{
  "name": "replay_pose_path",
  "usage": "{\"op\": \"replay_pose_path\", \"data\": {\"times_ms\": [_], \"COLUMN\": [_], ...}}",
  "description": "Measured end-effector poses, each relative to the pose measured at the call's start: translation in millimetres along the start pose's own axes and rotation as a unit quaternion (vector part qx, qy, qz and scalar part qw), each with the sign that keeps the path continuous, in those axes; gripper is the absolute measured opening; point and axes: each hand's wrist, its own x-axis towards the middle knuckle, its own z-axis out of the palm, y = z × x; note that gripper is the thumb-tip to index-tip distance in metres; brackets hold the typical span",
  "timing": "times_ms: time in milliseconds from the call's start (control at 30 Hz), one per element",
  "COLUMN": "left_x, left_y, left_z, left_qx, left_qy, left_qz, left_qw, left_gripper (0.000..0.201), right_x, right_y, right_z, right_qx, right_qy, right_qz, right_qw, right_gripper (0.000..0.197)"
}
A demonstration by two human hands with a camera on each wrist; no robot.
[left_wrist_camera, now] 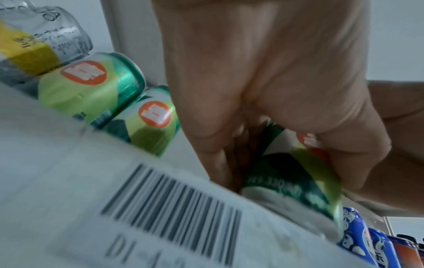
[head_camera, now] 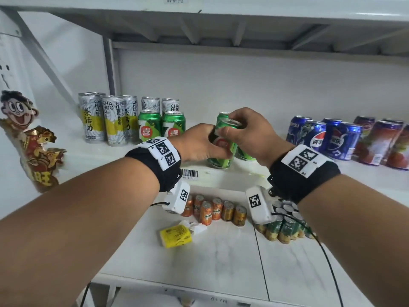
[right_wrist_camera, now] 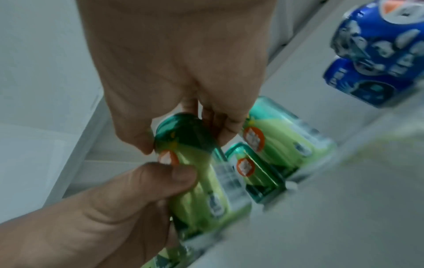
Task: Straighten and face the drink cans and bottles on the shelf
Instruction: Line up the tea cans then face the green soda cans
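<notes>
A green 7-Up can stands tilted near the front edge of the white shelf, and both hands hold it. My left hand grips its side. My right hand pinches its top rim from above. More green cans stand just behind it on the right. Two green cans stand faced further left, next to tall white-and-yellow tea cans. Blue Pepsi cans and red cans stand at the right.
A barcode label is stuck on the shelf's front edge. The lower shelf carries small orange cans, green-yellow cans and a yellow packet. A cartoon figure cutout stands at the left. The upper shelf hangs overhead.
</notes>
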Motion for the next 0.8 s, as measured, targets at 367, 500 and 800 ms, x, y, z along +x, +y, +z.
{"op": "replay_pose_path", "data": {"times_ms": [367,500,800], "left_x": [-5,-4,-3], "left_y": [-36,-37,-44], "left_z": [13,10,11], "left_qx": [-0.139,-0.177,-0.233], "left_qy": [0.028,0.035,0.045], "left_qz": [0.014,0.004,0.022], "left_qw": [0.99,0.984,0.971], "left_gripper": [0.06,0.072,0.072], "right_x": [-21,-19,-20], "right_y": [48,46,40], "right_z": [22,18,12], "right_qx": [0.104,0.181,0.262], "right_qy": [-0.014,-0.04,-0.074], "right_qz": [0.021,0.051,0.089], "right_qw": [0.994,0.981,0.958], "right_gripper": [0.044,0.044,0.043]}}
